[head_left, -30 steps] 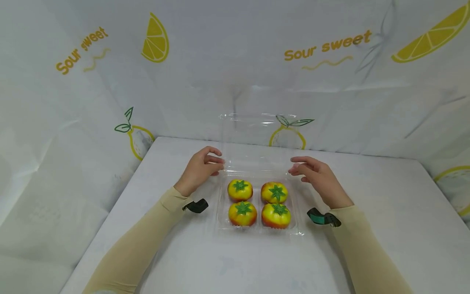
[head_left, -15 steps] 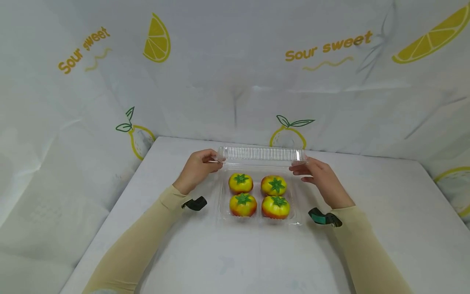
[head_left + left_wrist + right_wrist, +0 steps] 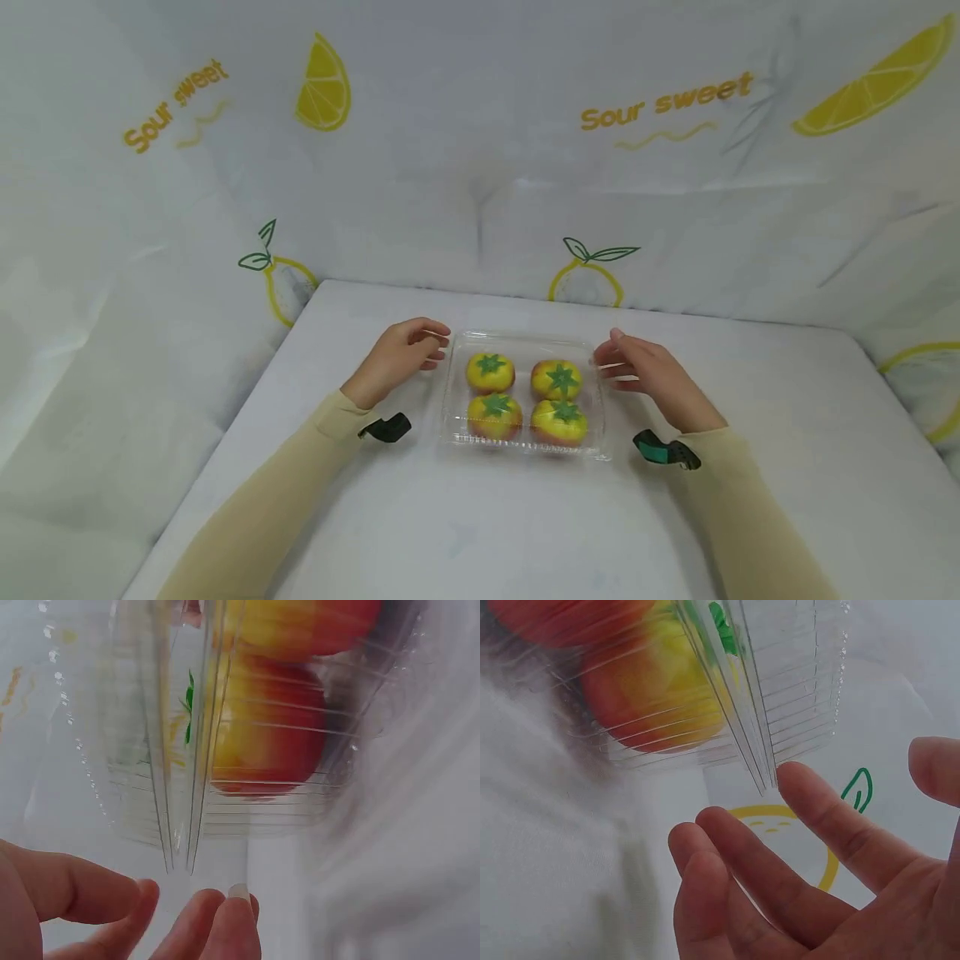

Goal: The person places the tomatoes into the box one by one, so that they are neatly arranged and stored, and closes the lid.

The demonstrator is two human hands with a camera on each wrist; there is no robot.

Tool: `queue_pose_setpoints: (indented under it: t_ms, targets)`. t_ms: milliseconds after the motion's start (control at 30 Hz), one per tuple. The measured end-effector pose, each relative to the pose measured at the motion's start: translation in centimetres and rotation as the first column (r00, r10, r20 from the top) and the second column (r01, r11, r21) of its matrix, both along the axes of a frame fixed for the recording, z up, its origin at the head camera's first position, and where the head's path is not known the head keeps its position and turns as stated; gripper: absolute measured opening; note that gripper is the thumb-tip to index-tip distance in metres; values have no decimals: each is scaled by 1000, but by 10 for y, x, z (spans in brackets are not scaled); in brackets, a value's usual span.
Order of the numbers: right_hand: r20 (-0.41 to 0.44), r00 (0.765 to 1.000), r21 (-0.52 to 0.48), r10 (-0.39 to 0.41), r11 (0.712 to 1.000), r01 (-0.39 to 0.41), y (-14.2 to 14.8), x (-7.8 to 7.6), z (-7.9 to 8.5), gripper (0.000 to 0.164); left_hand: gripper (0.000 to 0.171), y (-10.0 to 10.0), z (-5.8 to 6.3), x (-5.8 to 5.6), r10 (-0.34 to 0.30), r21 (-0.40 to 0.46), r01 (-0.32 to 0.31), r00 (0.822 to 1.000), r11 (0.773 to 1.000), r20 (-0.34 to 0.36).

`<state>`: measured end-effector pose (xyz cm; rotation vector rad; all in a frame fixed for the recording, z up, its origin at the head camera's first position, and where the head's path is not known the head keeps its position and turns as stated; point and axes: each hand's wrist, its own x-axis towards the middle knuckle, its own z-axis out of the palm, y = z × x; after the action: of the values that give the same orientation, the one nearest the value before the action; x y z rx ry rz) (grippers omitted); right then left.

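A clear plastic clamshell box lies in the middle of the table, its transparent lid folded down over the base. Inside sit several yellow-and-red, persimmon-like fruits with green star-shaped tops. At the box's left side is my left hand, holding nothing, its fingers loosely bent beside the rim. My right hand is at the right side, fingers spread; in the right wrist view one fingertip is right at the rim edges. Both wrist views show the lid and base rims lying close together with a narrow gap.
The white table ends at a white cloth backdrop printed with lemons and lettering. Cloth also rises at the left side. Dark straps sit on both wrists over beige sleeves.
The lid stood upright behind the base, then swung forward and down over the fruits. Both hands touched its sides midway; now the left hand has drawn slightly away to the left.
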<state>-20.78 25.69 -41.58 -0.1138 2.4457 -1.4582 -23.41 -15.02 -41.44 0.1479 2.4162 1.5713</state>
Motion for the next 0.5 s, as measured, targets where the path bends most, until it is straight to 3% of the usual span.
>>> queue_pose_setpoints:
  t_ms: [233,367,500]
  targets:
    - [-32,999,44,-2,999,3,1,12,5,73,50,-11,-3,35,-25,23,23,994,999,109]
    - [-49,999,76,18,997,-14,-4,21,8,69,50,-13,-6,56,-61,79,46,978,996,202]
    - [-64,996,100,61,993,-55,-7,34,10,64,55,-16,-3,70,-116,120,89,963,989,243]
